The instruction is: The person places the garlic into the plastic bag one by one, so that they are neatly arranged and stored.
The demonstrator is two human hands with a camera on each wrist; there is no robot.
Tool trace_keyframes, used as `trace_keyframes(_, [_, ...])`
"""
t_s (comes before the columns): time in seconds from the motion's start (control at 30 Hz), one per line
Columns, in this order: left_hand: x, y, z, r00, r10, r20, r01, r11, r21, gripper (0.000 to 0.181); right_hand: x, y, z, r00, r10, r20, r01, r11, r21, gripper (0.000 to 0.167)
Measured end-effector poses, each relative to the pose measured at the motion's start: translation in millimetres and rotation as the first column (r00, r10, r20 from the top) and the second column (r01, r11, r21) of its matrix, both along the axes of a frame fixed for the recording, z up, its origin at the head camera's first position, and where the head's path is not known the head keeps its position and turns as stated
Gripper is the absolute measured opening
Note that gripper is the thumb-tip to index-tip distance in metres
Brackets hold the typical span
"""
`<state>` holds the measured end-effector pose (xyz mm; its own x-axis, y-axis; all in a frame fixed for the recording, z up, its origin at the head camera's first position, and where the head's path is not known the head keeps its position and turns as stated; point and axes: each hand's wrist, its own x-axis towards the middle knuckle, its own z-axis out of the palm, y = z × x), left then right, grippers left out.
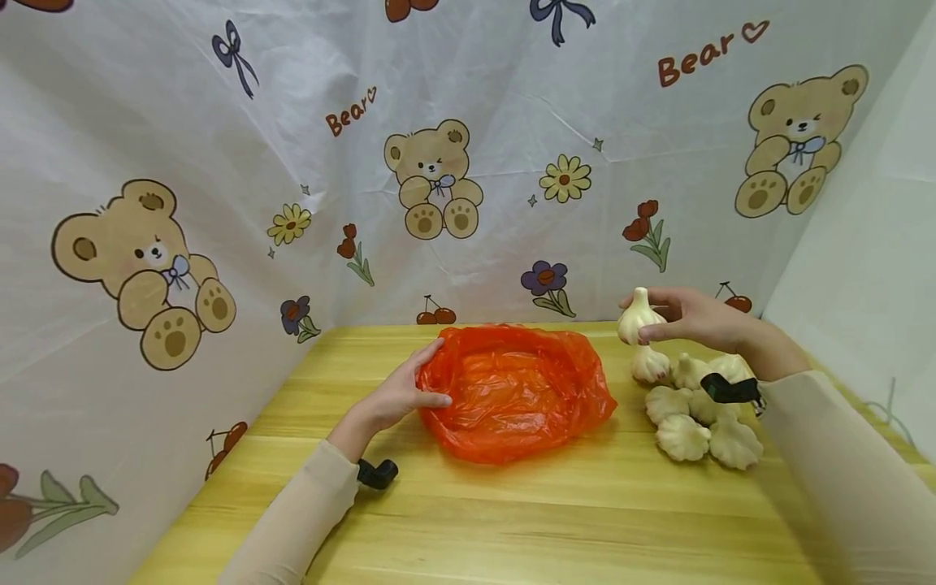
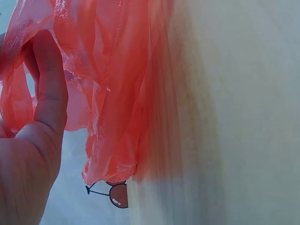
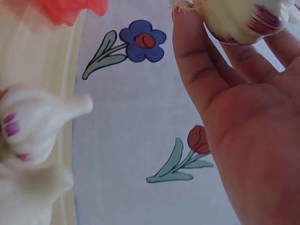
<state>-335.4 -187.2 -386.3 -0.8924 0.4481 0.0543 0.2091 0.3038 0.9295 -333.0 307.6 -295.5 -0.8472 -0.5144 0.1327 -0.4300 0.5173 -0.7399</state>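
A red plastic bag (image 1: pixel 512 398) lies on the table with its mouth spread wide. At its left rim my left hand (image 1: pixel 398 394) grips the film, thumb on the near side and fingers at the far side; in the left wrist view, thin red plastic (image 2: pixel 117 93) drapes over part of that hand. My right hand (image 1: pixel 691 317) pinches a garlic bulb (image 1: pixel 638 321) between thumb and fingers, raised above the table with its stem up. Purple streaks show on this bulb in the right wrist view. Below that hand sits a heap of several more garlic bulbs (image 1: pixel 683 437).
The wooden table (image 1: pixel 468 520) runs to a back cloth (image 1: pixel 497 268) printed with bears and flowers. At the right stands a plain white wall (image 1: pixel 863 268), with a thin cable (image 1: pixel 890 410) near its foot. Each wrist wears a black camera mount.
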Motion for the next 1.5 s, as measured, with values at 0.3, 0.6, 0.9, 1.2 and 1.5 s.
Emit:
trace_keyframes(0.3, [0.8,0.4,-0.3,1.0,0.008,-0.004,-0.008,1.0,0.003,0.108,-16.7,-29,6.6,1.0,0.018,-0.011,-0.018,1.0,-0.013,0.05])
trace_keyframes(0.6, [-1.7,0.2,-2.9,0.999,0.029,0.015,-0.029,0.999,0.016,0.109,-38.6,-62,6.7,0.998,0.052,-0.017,-0.053,0.999,-0.006,0.049])
trace_keyframes(0.9, [-1.8,-1.0,-1.7,0.999,0.039,0.007,-0.039,0.999,-0.002,0.109,-53.5,-101,9.1,0.997,0.082,0.014,-0.081,0.995,-0.063,0.049])
trace_keyframes(1.2, [-2.1,-2.2,-1.8,0.998,0.06,0.027,-0.059,0.998,-0.01,0.108,-69.3,-139,2.5,0.995,0.092,0.022,-0.09,0.993,-0.082,0.052])
trace_keyframes(1.5, [-6.0,-3.7,-4.3,0.997,0.067,0.039,-0.067,0.998,0.002,0.108,-81.5,-165,-18.0,0.995,0.073,0.074,-0.058,0.981,-0.184,0.052])
